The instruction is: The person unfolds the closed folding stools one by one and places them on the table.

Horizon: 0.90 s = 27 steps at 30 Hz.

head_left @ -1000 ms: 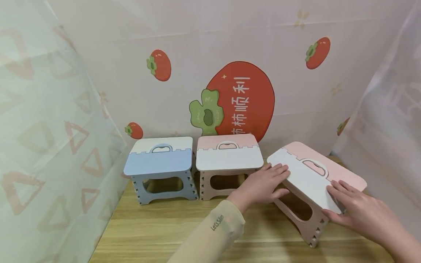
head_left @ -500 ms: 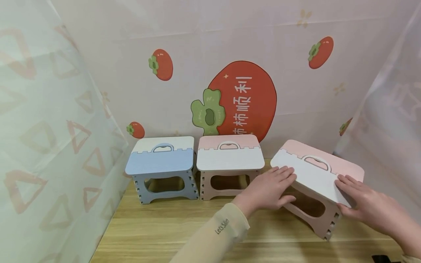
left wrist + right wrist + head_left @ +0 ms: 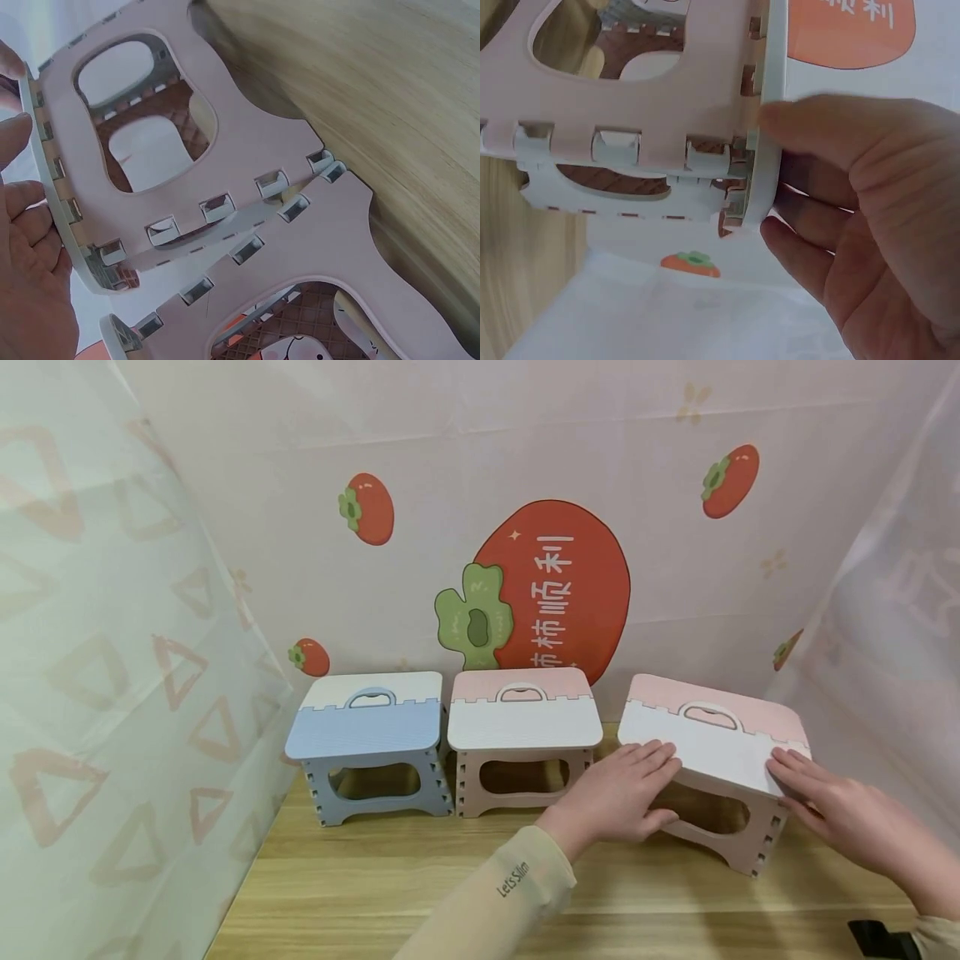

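Note:
A pink-and-white folding stool (image 3: 686,735) stands at the right of the table, turned slightly askew. My left hand (image 3: 618,789) rests its outstretched fingers on the white top near the front left corner, thumb off to the front. At the front right corner, my right hand (image 3: 843,802) holds the edge, fingers on top and thumb against the rim. The right wrist view shows that thumb (image 3: 810,124) on the edge. Beside the left hand stands a second pink-and-white stool (image 3: 525,722); in the left wrist view, the two stools' pink legs (image 3: 247,135) nearly meet at one corner.
A blue-and-white folding stool (image 3: 367,727) stands at the left end of the row. Behind the stools hangs a white cloth (image 3: 525,452) printed with persimmons. The wooden table (image 3: 360,885) runs in front. A black object (image 3: 881,939) shows by the right sleeve.
The right stool has swung round, its right end moving back, so it sits closer to square with the other two. Both hands have travelled with it. The other stools stay put.

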Each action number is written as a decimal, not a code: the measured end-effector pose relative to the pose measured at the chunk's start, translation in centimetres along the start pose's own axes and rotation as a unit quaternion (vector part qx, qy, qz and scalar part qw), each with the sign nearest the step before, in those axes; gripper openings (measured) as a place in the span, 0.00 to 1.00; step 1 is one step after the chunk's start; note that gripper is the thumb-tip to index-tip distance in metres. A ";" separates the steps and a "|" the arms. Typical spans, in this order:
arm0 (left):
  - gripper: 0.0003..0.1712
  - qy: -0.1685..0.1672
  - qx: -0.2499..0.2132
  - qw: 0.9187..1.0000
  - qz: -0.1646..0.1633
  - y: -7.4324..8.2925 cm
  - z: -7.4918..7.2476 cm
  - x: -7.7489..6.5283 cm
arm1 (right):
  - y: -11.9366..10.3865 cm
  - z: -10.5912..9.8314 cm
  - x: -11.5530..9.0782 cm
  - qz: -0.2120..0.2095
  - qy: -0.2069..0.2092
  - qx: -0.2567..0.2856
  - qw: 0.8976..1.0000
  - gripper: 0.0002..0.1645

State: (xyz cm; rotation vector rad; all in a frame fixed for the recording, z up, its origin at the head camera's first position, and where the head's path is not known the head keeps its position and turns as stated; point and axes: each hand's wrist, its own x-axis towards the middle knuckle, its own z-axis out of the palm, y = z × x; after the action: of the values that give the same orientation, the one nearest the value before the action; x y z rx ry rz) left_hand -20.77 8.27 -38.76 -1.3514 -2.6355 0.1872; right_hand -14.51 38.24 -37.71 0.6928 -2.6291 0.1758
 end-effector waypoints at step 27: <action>0.41 -0.027 0.036 0.998 -0.038 0.7 -0.9 0.7 | 1.3 1.3 3.8 0.047 -0.009 -0.007 0.999 0.23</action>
State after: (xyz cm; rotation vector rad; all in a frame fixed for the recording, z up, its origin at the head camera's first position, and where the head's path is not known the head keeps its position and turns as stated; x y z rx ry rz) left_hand -20.39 9.30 -37.94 -1.2386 -2.6906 0.3108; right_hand -18.59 37.40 -37.33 0.5691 -2.6786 0.1794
